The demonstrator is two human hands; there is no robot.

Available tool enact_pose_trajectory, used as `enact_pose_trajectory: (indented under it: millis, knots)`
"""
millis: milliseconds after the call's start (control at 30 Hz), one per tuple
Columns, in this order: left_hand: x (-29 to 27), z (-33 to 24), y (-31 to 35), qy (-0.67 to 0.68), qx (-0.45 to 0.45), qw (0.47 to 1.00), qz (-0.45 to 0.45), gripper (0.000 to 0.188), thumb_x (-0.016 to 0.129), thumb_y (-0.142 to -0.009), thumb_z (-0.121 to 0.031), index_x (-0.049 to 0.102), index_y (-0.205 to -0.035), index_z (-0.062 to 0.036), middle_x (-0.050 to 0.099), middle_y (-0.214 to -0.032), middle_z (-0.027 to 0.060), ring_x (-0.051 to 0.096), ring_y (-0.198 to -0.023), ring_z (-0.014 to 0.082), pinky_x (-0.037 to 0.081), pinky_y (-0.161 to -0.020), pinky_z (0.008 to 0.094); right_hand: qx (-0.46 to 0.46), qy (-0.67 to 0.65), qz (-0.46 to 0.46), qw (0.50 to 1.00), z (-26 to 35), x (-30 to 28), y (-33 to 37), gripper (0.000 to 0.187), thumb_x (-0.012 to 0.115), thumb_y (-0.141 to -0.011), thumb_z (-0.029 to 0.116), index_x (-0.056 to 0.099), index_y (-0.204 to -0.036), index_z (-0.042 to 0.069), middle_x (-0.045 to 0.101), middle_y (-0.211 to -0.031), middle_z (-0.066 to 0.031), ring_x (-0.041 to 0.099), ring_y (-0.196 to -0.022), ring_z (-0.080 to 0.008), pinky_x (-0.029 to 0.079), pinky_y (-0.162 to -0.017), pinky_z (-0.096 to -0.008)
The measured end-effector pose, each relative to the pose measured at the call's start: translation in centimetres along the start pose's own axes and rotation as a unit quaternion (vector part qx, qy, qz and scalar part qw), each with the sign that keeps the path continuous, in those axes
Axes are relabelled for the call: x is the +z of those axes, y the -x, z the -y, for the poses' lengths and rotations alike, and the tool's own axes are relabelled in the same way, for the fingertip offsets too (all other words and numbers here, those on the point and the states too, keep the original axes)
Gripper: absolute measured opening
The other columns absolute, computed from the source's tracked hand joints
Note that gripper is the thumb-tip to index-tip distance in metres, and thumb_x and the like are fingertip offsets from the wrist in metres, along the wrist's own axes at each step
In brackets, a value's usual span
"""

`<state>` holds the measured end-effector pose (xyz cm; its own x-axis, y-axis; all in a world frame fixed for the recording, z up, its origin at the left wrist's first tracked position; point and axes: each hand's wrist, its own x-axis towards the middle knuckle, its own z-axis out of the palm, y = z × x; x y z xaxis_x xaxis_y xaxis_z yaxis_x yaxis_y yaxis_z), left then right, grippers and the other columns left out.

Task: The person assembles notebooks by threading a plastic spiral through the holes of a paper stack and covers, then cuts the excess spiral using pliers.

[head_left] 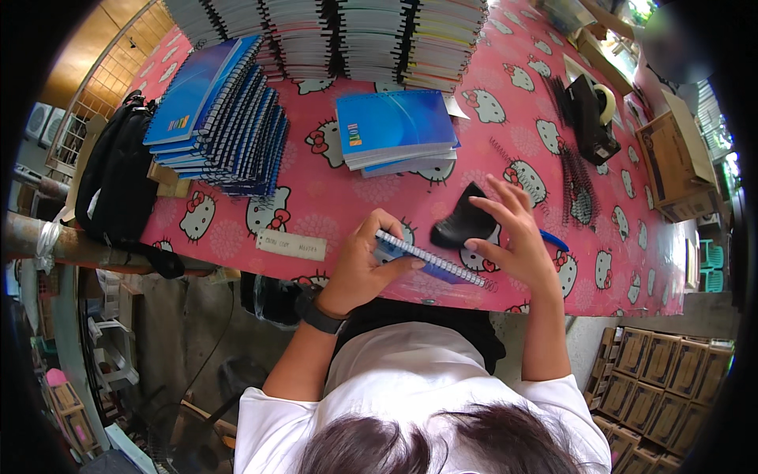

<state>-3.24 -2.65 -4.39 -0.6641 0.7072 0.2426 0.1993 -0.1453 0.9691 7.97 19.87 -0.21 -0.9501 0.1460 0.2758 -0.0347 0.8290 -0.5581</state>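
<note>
My left hand (369, 265) grips a blue spiral notebook (442, 267), tilted up on edge at the table's near side, with its coiled spine on top. A loose end of the coil sticks out at the notebook's right end. Just above that end, my right hand (513, 229) is raised with thumb and fingers apart and nothing visible between them. Behind its fingertips lies a black wedge-shaped thing (460, 223) whose kind I cannot make out. Part of a blue-handled item (554, 240) shows beside the right wrist. Further back rests a short pile of blue-covered pads (395, 126).
A tall stack of blue spiral notebooks (213, 126) stands at left beside a black bag (114, 178). Rows of paper stacks (363, 39) line the back. At right are loose black coils (580, 186), a tape dispenser (594, 122) and a cardboard box (675, 150). A person is at far right.
</note>
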Motion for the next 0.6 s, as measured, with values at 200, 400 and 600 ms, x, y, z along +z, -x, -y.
enact_pose_trajectory:
  millis: [200,400,600]
  knots:
    - [1.6,-3.8,-2.2,-0.055,0.038,0.998,-0.010,0.030,0.074,-0.078,0.002,0.055,-0.100,-0.0040,0.055,-0.092,0.0038,0.055,-0.084,0.0106,0.047,-0.076,0.0256,-0.017,-0.146,-0.024,0.989,6.5,-0.7,-1.3,0.037,0.078,-0.074,0.016,0.066,-0.107,0.007,0.062,-0.116,-0.0129,0.060,-0.097,-0.0269,0.051,-0.078,-0.0364]
    - [1.3,-4.6,-1.7,0.076,0.029,0.995,-0.054,0.024,0.072,-0.078,0.006,0.064,-0.100,0.0006,0.064,-0.094,0.0072,0.063,-0.088,0.0132,0.051,-0.079,0.0258,-0.058,-0.159,-0.081,0.982,6.9,-0.2,-1.1,0.030,0.074,-0.077,0.007,0.064,-0.105,0.001,0.064,-0.086,-0.0106,0.062,-0.080,-0.0266,0.051,-0.069,-0.0340]
    - [1.5,-4.7,-1.1,0.059,0.057,0.994,-0.068,0.023,0.071,-0.077,0.010,0.064,-0.097,0.0008,0.066,-0.094,0.0078,0.063,-0.087,0.0133,0.051,-0.077,0.0257,-0.099,-0.192,-0.116,0.969,7.5,0.7,-1.4,0.026,0.073,-0.077,0.007,0.064,-0.100,0.000,0.062,-0.087,-0.0115,0.061,-0.079,-0.0261,0.050,-0.068,-0.0347]
